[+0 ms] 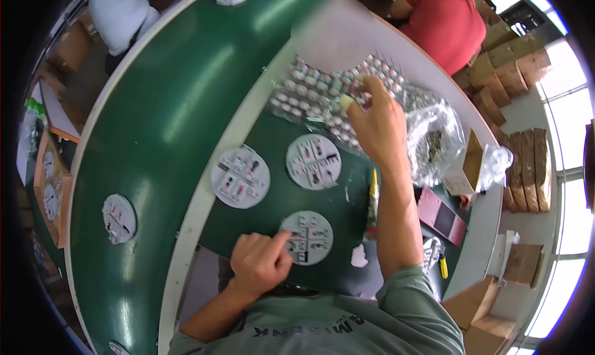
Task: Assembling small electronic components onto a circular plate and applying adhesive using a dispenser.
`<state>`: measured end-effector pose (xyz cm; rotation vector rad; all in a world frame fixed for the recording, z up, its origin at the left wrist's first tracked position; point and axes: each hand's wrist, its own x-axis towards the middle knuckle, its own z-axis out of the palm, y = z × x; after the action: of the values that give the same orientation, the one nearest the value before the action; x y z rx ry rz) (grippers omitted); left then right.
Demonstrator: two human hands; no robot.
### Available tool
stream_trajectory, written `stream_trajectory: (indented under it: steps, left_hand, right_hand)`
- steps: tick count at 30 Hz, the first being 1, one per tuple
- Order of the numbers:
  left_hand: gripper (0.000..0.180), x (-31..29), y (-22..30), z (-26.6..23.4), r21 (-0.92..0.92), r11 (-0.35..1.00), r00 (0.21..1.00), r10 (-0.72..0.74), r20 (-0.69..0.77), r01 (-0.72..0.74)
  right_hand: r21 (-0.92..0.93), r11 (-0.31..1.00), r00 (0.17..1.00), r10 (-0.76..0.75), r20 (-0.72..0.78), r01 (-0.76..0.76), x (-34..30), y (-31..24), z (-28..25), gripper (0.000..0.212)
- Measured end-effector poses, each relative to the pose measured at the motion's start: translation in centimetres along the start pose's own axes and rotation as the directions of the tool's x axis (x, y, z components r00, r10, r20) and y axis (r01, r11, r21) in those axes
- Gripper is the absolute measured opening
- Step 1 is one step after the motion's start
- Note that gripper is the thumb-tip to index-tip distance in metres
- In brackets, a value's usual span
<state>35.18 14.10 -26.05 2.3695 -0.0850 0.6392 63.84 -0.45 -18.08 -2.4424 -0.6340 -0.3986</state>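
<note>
My left hand is curled at the left rim of the nearest round white plate, its index finger and thumb against the edge. Small dark and metal parts lie in this plate's divided sections. Farther up, my right hand reaches over rows of small white-and-metal components in clear plastic. Its thumb and index finger are bent and apart; a pale yellowish patch shows at the thumb tip. Two more round plates with parts, the left one and the upper one, lie beyond my left hand.
A yellow-tipped tool lies beside my right forearm. Farther right are a clear bag of metal parts, a pink box, an open carton and a yellow-handled screwdriver. The green belt at left carries similar plates. Two people sit beyond.
</note>
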Motion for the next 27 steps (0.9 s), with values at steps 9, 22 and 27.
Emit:
stream_trajectory:
  steps: [9, 22, 27]
  left_hand:
    - [0.035, -0.3, -1.0, 0.4, -0.033, 0.999, 1.000, 0.003, 0.000, -0.003]
    - [0.032, 0.4, -0.8, 0.9, -0.023, 1.000, 1.000, 0.007, -0.013, -0.008]
    - [0.033, -0.1, -0.3, 0.4, 0.006, 0.999, 0.999, -0.031, 0.016, 0.031]
  right_hand:
    - [0.133, 0.979, 0.987, 0.157, 0.017, -0.158, 0.4, -0.7, 0.2, 0.040]
    - [0.161, 0.954, 0.966, 0.236, 0.109, -0.252, -6.5, -2.2, -3.9, 0.034]
    - [0.182, 0.976, 0.968, 0.074, 0.242, -0.121, -7.7, -2.9, -3.7, 0.027]
